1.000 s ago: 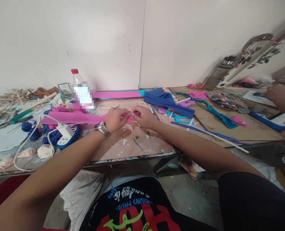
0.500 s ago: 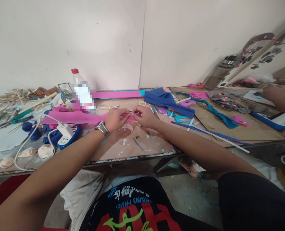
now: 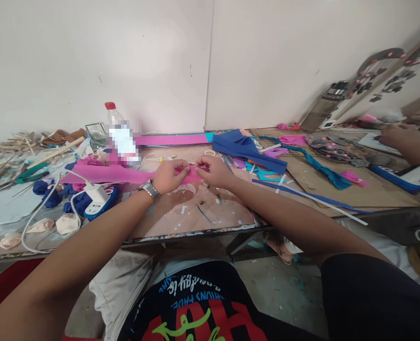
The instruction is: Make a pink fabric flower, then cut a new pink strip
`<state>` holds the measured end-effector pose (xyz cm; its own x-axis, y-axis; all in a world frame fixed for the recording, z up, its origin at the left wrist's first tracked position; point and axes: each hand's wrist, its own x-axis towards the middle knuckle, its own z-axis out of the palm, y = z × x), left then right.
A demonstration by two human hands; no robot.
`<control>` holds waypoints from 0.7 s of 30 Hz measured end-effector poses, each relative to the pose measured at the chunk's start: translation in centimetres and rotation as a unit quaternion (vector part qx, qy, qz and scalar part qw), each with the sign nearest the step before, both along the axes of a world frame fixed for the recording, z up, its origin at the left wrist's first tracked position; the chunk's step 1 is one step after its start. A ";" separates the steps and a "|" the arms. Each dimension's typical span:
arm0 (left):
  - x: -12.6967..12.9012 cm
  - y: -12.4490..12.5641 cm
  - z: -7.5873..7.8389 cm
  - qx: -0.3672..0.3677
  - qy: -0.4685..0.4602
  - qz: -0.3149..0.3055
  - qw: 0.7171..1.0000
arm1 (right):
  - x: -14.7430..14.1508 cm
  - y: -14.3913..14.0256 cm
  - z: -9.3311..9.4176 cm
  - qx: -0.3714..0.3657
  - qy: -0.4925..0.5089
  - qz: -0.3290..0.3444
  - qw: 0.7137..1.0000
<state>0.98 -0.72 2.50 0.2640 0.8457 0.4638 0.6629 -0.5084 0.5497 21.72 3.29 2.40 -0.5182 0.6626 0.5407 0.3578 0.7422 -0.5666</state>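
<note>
Both grips pinch one end of the pink strip (image 3: 124, 174) on the desk (image 3: 210, 215).
Our left hand (image 3: 169, 175), wristwatch (image 3: 148, 189) on its wrist, and our right hand (image 3: 215, 171) meet fingertip to fingertip, closed on the strip, forearms stretched forward over the desk edge. Left of us lie a white charger (image 3: 95, 193), blue fabric bits (image 3: 46, 192) and a bottle (image 3: 119, 135); right of us blue cloth (image 3: 247, 149) and a long blue strip (image 3: 302, 194). Far right, another person's hand (image 3: 399, 137) rests well apart from ours.
</note>
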 end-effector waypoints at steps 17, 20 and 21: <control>-0.2 0.3 -0.3 -0.031 -0.009 -0.032 0.999 | 0.2 0.2 0.0 0.031 -0.011 0.016 0.999; -0.2 0.3 -0.3 -0.035 -0.004 -0.034 0.999 | 0.2 0.3 0.0 0.047 -0.023 0.016 0.998; -0.1 0.3 -0.4 -0.036 -0.002 -0.037 0.999 | 0.2 0.3 0.0 0.051 -0.025 0.018 0.998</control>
